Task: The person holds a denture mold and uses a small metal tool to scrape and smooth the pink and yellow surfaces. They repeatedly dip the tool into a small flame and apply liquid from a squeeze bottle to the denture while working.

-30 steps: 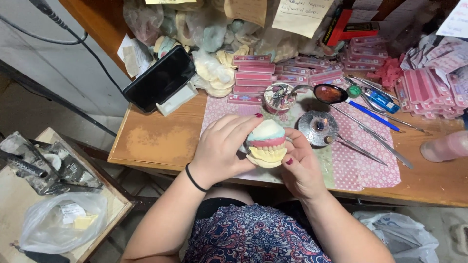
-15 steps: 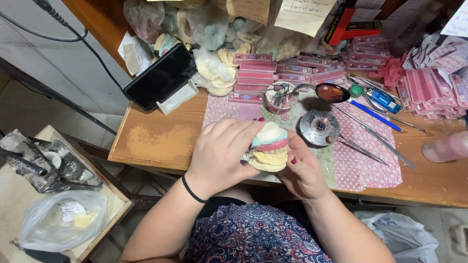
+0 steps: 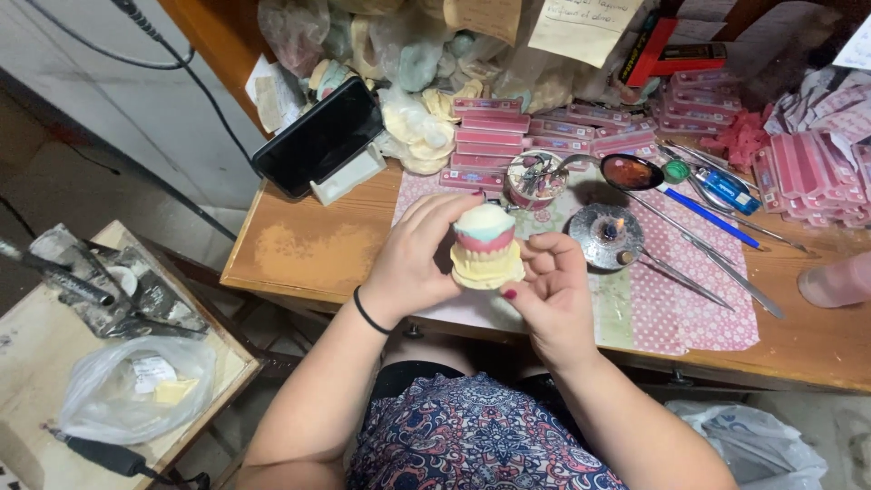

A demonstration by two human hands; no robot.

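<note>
We hold a dental model [image 3: 487, 247], pale plaster casts stacked with a pink and teal band between them, above the near edge of the wooden bench [image 3: 308, 249]. Our left hand [image 3: 419, 259] wraps it from nine o'clock, fingers curled over the top and side. Our right hand [image 3: 549, 290] cups it from four o'clock, thumb and fingertips pinched against the lower cast.

The stacked parts look only lightly joined, so we judge that an uneven squeeze could shift the upper cast off the lower one, or mar the soft-looking pink band.

At two o'clock of the model, just beside our right fingers, a small burner [image 3: 606, 236] shows a lit flame; a drift that way could scorch a finger or soften the band. The metal instruments [image 3: 689, 245] lie further off at three o'clock.

Since the model hangs near the bench edge over our lap, a slip could drop it to the floor, where plaster would likely chip.
</note>
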